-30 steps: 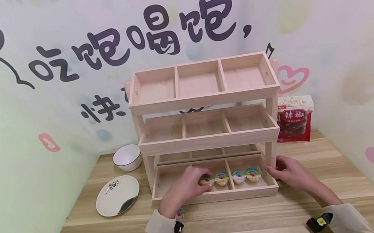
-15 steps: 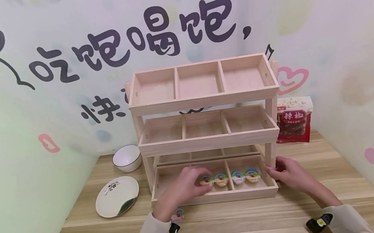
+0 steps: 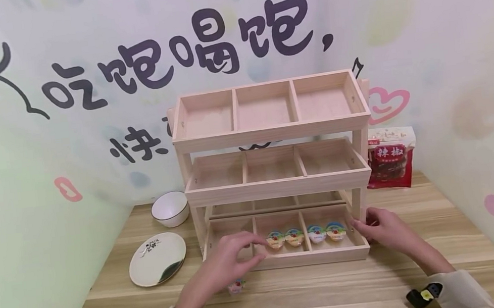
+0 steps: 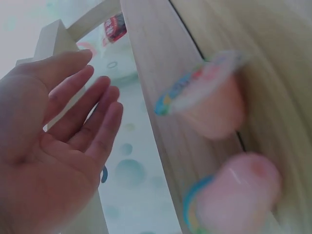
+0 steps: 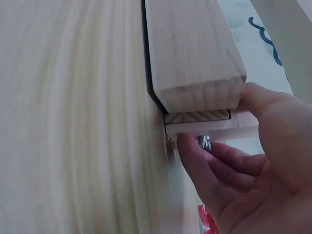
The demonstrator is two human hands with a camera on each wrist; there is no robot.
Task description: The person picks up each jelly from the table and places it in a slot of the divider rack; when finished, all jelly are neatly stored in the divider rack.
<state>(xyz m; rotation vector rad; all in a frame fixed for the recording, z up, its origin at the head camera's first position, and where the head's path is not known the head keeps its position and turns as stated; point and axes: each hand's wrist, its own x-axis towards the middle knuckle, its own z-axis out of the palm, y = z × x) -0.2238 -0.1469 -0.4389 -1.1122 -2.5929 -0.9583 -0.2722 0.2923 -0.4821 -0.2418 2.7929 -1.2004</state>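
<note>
My left hand (image 3: pixel 225 265) hangs over the front left of the wooden rack (image 3: pixel 274 189), its fingers loosely bent and holding nothing. In the left wrist view, an orange jelly cup (image 4: pixel 217 105) and a pink jelly cup (image 4: pixel 239 195) lie beside that hand on the table, in front of the rack. Two jelly cups sit in the bottom tier's middle compartment, one a yellow-lidded cup (image 3: pixel 275 240), and two more, including a blue-lidded cup (image 3: pixel 317 234), in the right one. My right hand (image 3: pixel 386 229) grips the rack's lower right end, fingers by a metal bolt (image 5: pixel 205 142).
A white bowl (image 3: pixel 170 208) and a patterned plate (image 3: pixel 155 258) stand left of the rack. Behind its right side leans a red snack bag (image 3: pixel 391 158). The upper tier (image 3: pixel 267 134) and middle tier (image 3: pixel 274 189) overhang the back of the bottom one.
My left hand has drawn back leftward and toward me from the cups in the middle compartment, which stay in place. The right hand keeps its hold on the rack's end.
</note>
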